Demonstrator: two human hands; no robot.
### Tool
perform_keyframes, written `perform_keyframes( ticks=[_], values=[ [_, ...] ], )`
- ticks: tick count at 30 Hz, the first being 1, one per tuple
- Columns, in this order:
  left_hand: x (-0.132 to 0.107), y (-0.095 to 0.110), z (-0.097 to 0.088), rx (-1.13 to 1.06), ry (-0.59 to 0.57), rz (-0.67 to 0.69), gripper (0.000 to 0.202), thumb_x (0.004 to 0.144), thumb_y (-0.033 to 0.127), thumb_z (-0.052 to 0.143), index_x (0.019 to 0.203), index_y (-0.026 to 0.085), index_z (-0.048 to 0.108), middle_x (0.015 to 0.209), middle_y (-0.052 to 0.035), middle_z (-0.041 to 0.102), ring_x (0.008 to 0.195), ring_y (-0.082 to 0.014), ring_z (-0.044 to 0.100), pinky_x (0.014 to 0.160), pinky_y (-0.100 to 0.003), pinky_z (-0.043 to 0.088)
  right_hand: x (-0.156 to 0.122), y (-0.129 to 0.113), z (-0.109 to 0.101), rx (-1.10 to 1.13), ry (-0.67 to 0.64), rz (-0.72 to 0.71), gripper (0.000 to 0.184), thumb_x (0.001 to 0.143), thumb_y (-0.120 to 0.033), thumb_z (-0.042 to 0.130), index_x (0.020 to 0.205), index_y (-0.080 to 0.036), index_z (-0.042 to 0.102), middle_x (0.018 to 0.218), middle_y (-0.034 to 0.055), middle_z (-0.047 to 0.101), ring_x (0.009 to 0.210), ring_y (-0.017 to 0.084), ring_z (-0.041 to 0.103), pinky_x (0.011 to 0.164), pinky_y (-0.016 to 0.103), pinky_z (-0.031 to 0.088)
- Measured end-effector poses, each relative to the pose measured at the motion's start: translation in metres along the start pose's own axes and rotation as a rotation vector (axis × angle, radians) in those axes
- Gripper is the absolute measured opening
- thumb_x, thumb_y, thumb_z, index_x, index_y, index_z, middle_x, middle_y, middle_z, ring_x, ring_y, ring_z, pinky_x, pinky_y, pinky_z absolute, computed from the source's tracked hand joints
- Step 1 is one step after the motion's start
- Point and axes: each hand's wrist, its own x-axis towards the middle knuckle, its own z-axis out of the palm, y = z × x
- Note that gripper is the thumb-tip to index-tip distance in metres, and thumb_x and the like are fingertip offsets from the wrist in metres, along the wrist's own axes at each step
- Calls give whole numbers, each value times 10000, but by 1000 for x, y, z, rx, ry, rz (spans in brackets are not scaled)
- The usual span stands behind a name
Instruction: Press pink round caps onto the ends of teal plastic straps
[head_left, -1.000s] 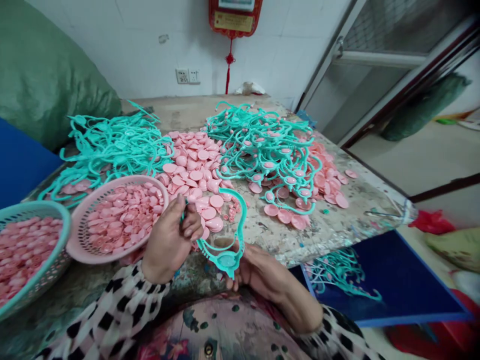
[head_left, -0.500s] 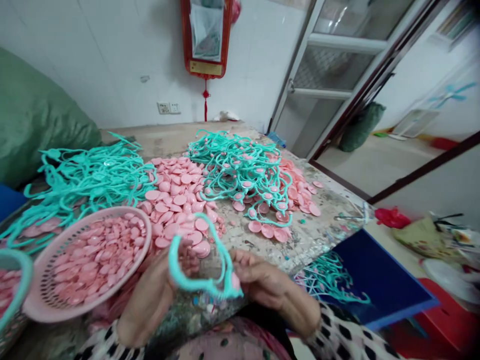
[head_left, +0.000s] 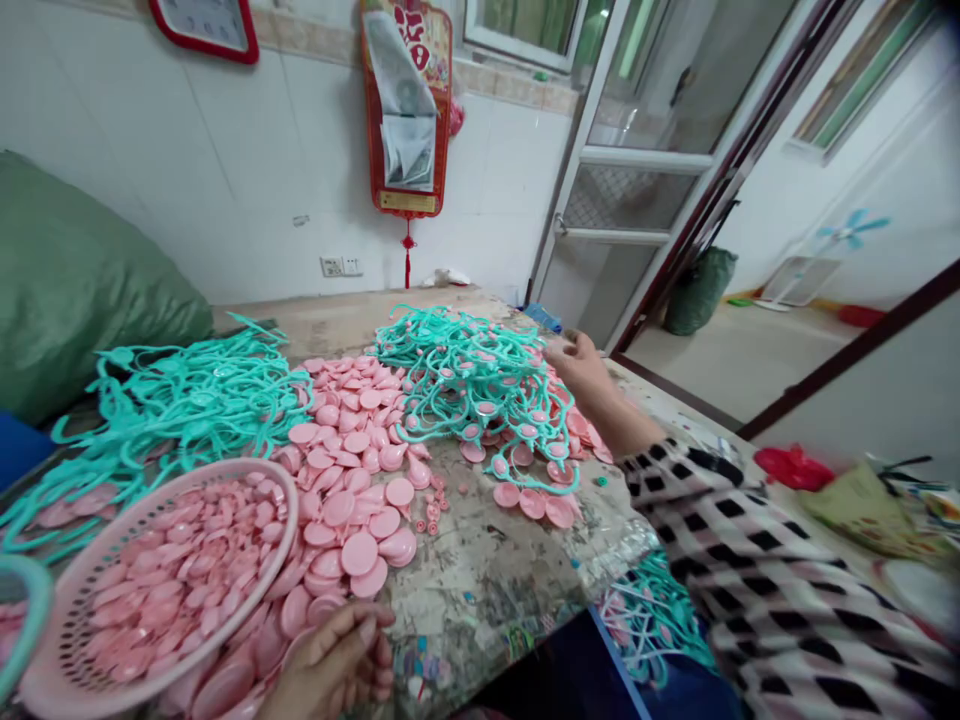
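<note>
My right hand [head_left: 581, 375] is stretched over the right back edge of a heap of turquoise curved tube pieces with pink oval caps [head_left: 480, 385], which look like toy stethoscopes. Its fingers are bent and somewhat apart, and I see nothing held in them. My left hand [head_left: 337, 655] rests low at the front, beside pink round discs [head_left: 360, 553]. Its fingers are loosely curled, with nothing showing in them. Several shallow pink cups [head_left: 532, 503] lie in front of the heap. Tiny pink rings [head_left: 431, 510] lie between the discs and the cups.
A pink basket [head_left: 289, 520] of small pink parts stands at left, beside a turquoise basket rim [head_left: 37, 600]. Plain turquoise tubes [head_left: 195, 400] are piled behind it, near a green sack [head_left: 90, 290]. More turquoise pieces [head_left: 652, 610] lie below the table's right front edge.
The turquoise piece held between both hands is out of them. My right hand has moved forward and right to the heap; my left hand has dropped lower. The view has tilted up.
</note>
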Motion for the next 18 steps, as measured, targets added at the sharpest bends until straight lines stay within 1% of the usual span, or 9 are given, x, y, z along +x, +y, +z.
perform_keyframes(
  ticks=[1,3,4,6,8,10,12,15,18],
  values=[
    [-1,-1,-1,11,-6,-4,385,608,478,794,829,175,710,697,-41,644,689,-189,606,662,-301,469,-9,4,5,-27,7,-22,482,741,-359,644,1171,-176,527,1181,139,573,989,259,569,848,438,476],
    [-2,-3,-4,42,-36,-12,378,652,475,766,868,172,697,729,-45,652,694,-185,605,677,-304,465,-40,12,15,-72,-45,-81,430,755,-310,628,1160,-192,548,1221,128,545,996,250,563,874,440,463],
    [-2,-5,-5,62,-61,-15,362,685,468,744,886,173,688,745,-43,653,700,-181,604,685,-303,462,-59,16,21,-152,-101,-191,389,792,-300,590,1164,-192,552,1184,125,556,989,244,564,871,442,463],
    [-1,-8,-8,109,-134,-15,317,747,449,697,910,179,665,763,-31,648,707,-170,603,687,-295,455,-97,24,30,-249,-256,-389,288,856,-270,526,1126,-186,582,1092,113,586,1014,236,558,894,438,452],
    [0,-10,-8,172,-208,-38,293,779,440,666,915,181,650,746,-14,635,685,-153,597,667,-275,443,-128,31,37,-311,-493,-510,235,885,-229,488,1078,-179,613,1074,117,592,1042,232,551,903,432,449],
    [1,-13,-7,257,-273,-70,288,787,434,655,922,181,647,757,-8,635,691,-147,598,678,-268,440,-146,38,43,-362,-718,-531,220,883,-189,484,1040,-170,637,1069,120,601,1027,224,562,887,413,462],
    [3,-15,-6,342,-325,-82,279,793,428,646,926,182,651,778,-7,642,709,-145,599,695,-261,436,-154,44,51,-418,-846,-491,219,875,-161,488,1023,-154,649,1032,116,621,973,214,582,860,391,476],
    [5,-19,-7,393,-331,-79,268,804,427,629,921,186,652,783,-3,646,700,-139,600,684,-248,426,-156,49,67,-465,-875,-454,220,887,-167,483,1032,-136,646,994,111,637,925,205,589,846,371,480],
    [7,-23,-11,333,-295,-89,276,806,437,625,929,191,637,771,2,637,672,-134,606,660,-242,430,-159,51,85,-488,-808,-477,249,915,-207,455,1074,-135,633,1056,130,620,983,215,568,885,384,462]
  ],
)
